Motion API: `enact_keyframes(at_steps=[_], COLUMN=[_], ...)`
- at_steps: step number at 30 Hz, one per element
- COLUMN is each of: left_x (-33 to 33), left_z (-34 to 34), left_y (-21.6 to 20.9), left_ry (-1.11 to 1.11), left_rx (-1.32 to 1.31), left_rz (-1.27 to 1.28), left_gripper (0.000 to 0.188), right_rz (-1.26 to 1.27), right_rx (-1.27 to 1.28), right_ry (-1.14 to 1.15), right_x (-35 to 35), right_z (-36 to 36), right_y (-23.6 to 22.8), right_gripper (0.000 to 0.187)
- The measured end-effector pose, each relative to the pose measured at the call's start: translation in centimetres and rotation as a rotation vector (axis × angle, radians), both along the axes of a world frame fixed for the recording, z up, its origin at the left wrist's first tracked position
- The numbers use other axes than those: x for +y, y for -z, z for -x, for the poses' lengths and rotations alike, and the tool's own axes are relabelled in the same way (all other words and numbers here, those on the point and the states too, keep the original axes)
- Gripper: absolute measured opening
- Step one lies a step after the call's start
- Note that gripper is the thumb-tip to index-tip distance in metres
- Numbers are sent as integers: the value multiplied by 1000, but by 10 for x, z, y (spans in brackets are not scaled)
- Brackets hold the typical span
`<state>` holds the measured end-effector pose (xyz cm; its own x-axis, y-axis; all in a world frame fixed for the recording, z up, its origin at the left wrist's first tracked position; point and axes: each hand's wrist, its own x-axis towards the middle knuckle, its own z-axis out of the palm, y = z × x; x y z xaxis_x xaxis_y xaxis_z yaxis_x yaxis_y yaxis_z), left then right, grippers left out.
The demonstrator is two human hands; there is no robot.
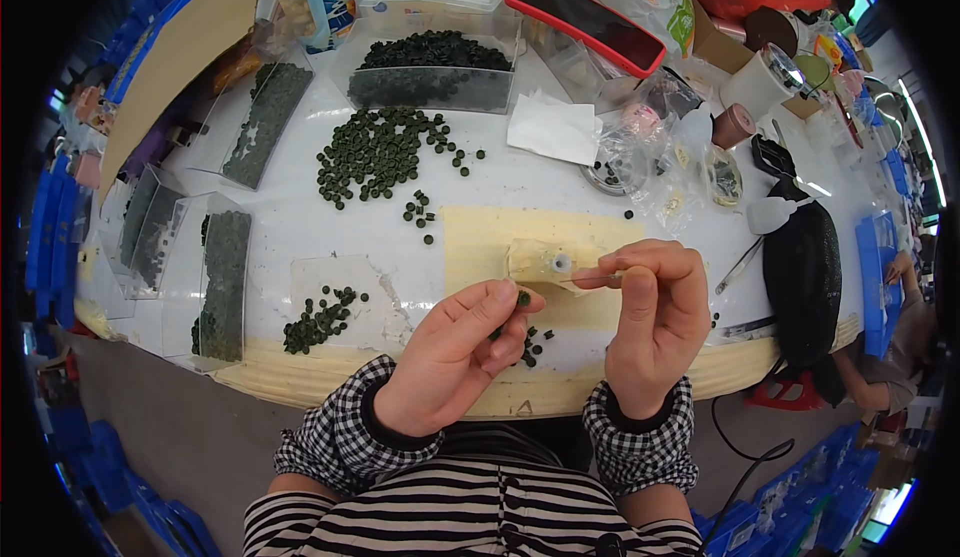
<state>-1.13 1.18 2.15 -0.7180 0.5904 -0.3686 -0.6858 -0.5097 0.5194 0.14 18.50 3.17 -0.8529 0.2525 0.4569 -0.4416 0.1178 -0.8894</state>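
Observation:
Between the thumb and fingertips of my left hand [462,349] is a small dark green round part [523,299]. My right hand [655,312] pinches a thin pointed tool that looks like tweezers [597,280], its tip directed left toward the green part. The tip and the part look apart. Just beyond both hands, a tape-covered block [527,257] with a small pale ring [561,261] on top is fixed on yellowish tape [470,232]. Several loose green parts [535,347] lie beneath my left hand, partly hidden by it.
A large pile of green parts [370,152] lies ahead to the left, a smaller one [318,322] nearer me. Clear boxes of dark parts [430,87] stand behind and left. A folded tissue [555,127], red-cased phone [590,22] and black pouch [803,277] are farther out.

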Motion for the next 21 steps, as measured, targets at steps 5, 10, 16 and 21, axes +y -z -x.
enact_keyframes(at_steps=[5, 10, 16, 21], left_x=[1, 2, 2, 4], left_z=[-1, -2, -3, -5], left_y=[0, 1, 2, 2], left_ry=[-95, -217, -231, -275], left_rx=[177, 400, 452, 446], left_rz=[131, 332, 414, 459], left_gripper=[24, 19, 20, 19], right_rz=[-452, -653, -728, -657], right_rx=[61, 50, 134, 205], right_ry=[227, 224, 290, 159], right_x=[12, 8, 4, -6], right_z=[7, 9, 11, -7], right_y=[8, 5, 3, 0], right_gripper=[8, 12, 21, 32])
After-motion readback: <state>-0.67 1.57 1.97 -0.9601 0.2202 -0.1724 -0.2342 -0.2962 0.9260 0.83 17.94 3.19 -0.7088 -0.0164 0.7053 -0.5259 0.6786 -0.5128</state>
